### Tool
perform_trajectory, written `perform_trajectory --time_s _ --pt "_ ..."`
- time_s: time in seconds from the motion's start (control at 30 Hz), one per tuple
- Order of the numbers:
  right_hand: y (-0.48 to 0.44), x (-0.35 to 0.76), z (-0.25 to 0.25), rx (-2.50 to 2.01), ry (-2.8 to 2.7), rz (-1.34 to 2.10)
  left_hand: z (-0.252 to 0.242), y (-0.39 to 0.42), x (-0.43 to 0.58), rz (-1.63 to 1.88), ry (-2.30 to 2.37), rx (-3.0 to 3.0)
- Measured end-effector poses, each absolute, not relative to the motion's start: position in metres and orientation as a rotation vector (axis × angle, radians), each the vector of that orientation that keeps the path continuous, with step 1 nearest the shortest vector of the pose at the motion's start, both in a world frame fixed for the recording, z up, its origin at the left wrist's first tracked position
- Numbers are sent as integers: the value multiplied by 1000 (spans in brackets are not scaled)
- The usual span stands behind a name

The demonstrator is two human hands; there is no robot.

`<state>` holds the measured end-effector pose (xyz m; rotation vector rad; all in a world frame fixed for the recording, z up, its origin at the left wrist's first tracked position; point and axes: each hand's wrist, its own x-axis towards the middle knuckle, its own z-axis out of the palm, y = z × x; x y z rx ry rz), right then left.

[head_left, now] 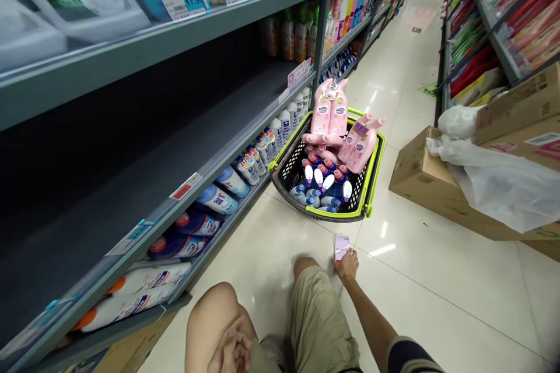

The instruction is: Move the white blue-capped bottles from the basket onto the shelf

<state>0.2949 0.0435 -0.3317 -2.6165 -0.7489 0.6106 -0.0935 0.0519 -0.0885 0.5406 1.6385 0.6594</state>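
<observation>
My right hand (pixel 347 265) is stretched out low over the floor, its fingers closed on a small pinkish-purple printed card (pixel 342 247), possibly a shelf label. Just beyond it stands a black shopping basket with a lime-green rim (pixel 371 178). Pink twin-pack bottles (pixel 329 113) stick up at its back, and another pink pair (pixel 361 145) leans at the right. Blue bottles with white and purple caps (pixel 324 178) fill the front. My left hand (pixel 231 347) rests by my bent left knee, fingers curled, with nothing visible in it.
Along the left runs a grey shelf unit (pixel 175 192) with a bare middle shelf and cleaner bottles (pixel 219 198) on the bottom one. Cardboard boxes (pixel 424 180) with a plastic bag (pixel 499 175) stand at the right. The tiled aisle (pixel 402 58) stretches ahead between racks.
</observation>
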Motion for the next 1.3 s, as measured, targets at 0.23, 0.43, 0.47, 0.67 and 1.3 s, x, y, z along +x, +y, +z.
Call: perform_trajectory --time_s 0.23,0.43,0.47,0.67,1.3 --pt "65 336 -141 -1733 -1223 192 -75 53 -97 800 1710 936" --pt "268 344 -59 -1820 -1977 346 -78 56 -99 893 1683 1297" --pt "297 337 -58 -1896 -2175 373 -79 55 -101 899 1676 1322" --pt "373 292 -89 -1955 -2589 339 -84 32 -113 933 1713 1411" --pt "371 303 -105 -1939 -2550 289 -86 46 -111 905 1700 1492"
